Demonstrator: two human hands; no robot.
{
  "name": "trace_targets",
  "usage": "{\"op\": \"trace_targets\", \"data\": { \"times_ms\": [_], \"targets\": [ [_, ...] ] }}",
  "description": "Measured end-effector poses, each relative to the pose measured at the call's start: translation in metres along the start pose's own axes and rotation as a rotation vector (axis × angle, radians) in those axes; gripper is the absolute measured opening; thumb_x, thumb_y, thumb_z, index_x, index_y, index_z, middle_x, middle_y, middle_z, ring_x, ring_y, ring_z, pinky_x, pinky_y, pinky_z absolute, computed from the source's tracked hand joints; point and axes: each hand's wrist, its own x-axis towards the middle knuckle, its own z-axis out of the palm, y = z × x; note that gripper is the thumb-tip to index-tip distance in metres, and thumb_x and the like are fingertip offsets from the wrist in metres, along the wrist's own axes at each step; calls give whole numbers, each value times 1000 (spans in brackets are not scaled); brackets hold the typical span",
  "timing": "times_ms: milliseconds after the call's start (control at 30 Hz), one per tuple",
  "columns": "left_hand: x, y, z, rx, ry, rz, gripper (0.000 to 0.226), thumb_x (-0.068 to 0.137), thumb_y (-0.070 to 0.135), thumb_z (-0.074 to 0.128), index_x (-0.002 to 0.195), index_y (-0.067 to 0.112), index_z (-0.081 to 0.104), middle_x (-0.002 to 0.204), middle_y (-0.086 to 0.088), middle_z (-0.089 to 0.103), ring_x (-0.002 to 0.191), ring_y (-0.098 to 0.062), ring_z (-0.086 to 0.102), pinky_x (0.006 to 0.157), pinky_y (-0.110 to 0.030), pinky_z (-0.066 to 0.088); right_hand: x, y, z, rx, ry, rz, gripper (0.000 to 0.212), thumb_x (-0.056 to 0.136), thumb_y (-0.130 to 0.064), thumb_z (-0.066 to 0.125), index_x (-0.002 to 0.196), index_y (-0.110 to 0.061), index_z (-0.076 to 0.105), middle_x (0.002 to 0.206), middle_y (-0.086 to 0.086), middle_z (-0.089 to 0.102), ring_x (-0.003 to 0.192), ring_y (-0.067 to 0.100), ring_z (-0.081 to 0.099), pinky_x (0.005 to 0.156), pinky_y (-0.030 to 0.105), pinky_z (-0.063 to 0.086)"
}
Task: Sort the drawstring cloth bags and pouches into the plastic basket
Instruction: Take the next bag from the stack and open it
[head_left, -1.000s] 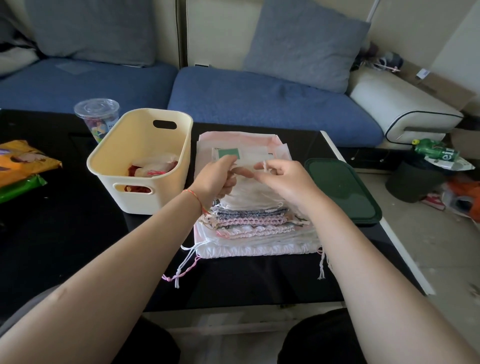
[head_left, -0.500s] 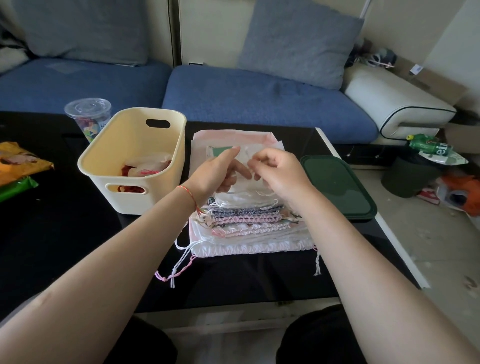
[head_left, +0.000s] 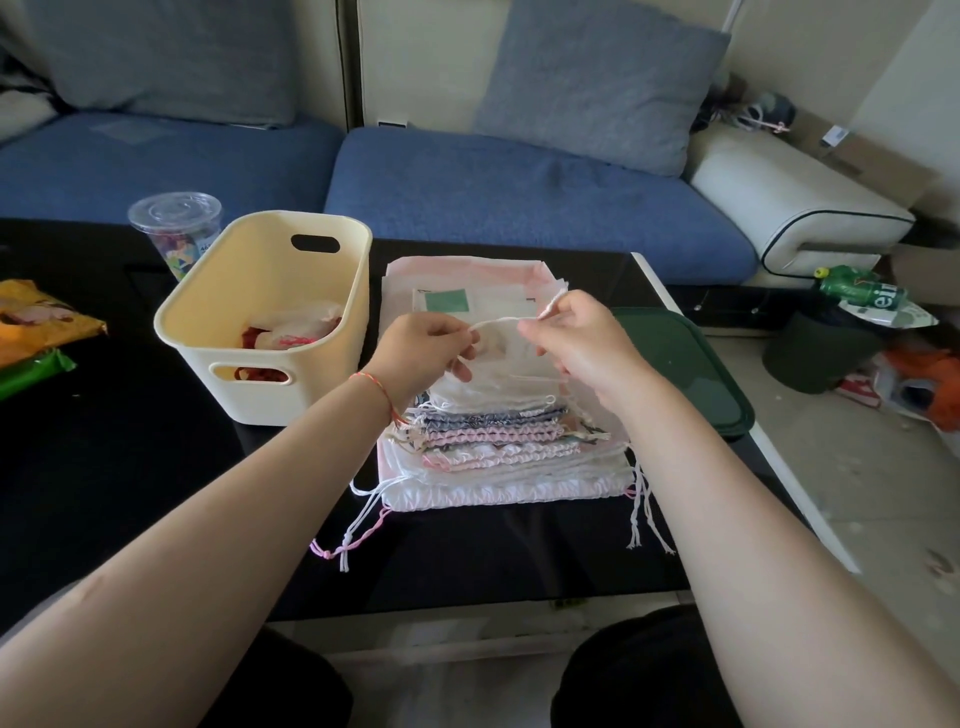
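Observation:
A stack of drawstring cloth bags in white, pink and grey lies on the black table, right of the cream plastic basket. A white and a red pouch lie inside the basket. Above the stack, my left hand and my right hand each pinch the white drawstring of the top white pouch, stretching the cord between them. The pouch itself still rests on the stack.
A clear lidded cup stands behind the basket. Snack packets lie at the table's left edge. A dark green lid sits right of the stack. A blue sofa runs behind the table, and clutter covers the floor on the right.
My hands have moved apart a little and lifted, drawing the white cord out taut between them. The stack and basket have not moved.

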Motion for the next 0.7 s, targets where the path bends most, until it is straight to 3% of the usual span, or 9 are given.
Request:
{"op": "trace_targets", "data": {
  "times_ms": [100, 233, 300, 400, 467, 567, 700],
  "targets": [
    [2, -2, -1, -146, 104, -95, 13, 95, 11, 58, 86, 10, 67, 74, -3, 65, 47, -5, 60, 52, -17, 41, -1, 1, -2, -312, -183, -33, 33, 79, -39, 78, 99, -22, 58, 94, -7, 58, 83, 8, 56, 66, 27, 43],
    [4, -2, -2, -235, 166, -134, 14, 94, 13, 60, 81, 11, 65, 68, -4, 61, 43, -6, 57, 44, -14, 38, -2, 4, 1, -564, -242, -121, 12, 84, -22, 74, 91, -21, 64, 90, -10, 55, 82, 12, 55, 60, 21, 39],
    [5, -1, -2, -256, 181, -98, 16, 91, 17, 65, 75, 12, 67, 64, -4, 61, 50, -11, 56, 53, -19, 42, -1, 4, 3, -599, -224, -149, 7, 85, -22, 73, 87, -21, 66, 90, -9, 58, 83, 13, 56, 61, 23, 40],
    [3, 5, -1, -306, 177, -9, 12, 88, 18, 69, 78, 13, 69, 64, -5, 62, 72, -20, 61, 79, -32, 49, -1, 3, 7, -600, -208, -182, 10, 86, -22, 73, 80, -25, 65, 90, -7, 60, 81, 13, 57, 62, 25, 40],
    [-1, 11, 0, -395, 125, 46, 9, 92, 13, 64, 84, 9, 67, 65, -6, 62, 73, -22, 64, 83, -34, 52, -3, 2, 10, -604, -214, -205, 10, 87, -21, 71, 81, -25, 64, 84, -8, 58, 75, 12, 55, 59, 25, 39],
    [-9, 20, 4, -401, 54, 70, 8, 95, 12, 59, 91, 6, 62, 66, -10, 61, 60, -22, 62, 68, -34, 56, -5, -2, 14, -620, -234, -222, 7, 88, -22, 70, 84, -23, 65, 81, -10, 57, 73, 12, 55, 58, 26, 41],
    [-12, 14, 12, -101, 76, 68, 6, 94, 14, 60, 90, 9, 63, 62, -6, 59, 44, -16, 49, 46, -23, 42, -8, -8, 16, -614, -266, -228, 7, 90, -27, 68, 89, -21, 69, 81, -14, 57, 77, 11, 57, 61, 24, 42]
  ]
}}
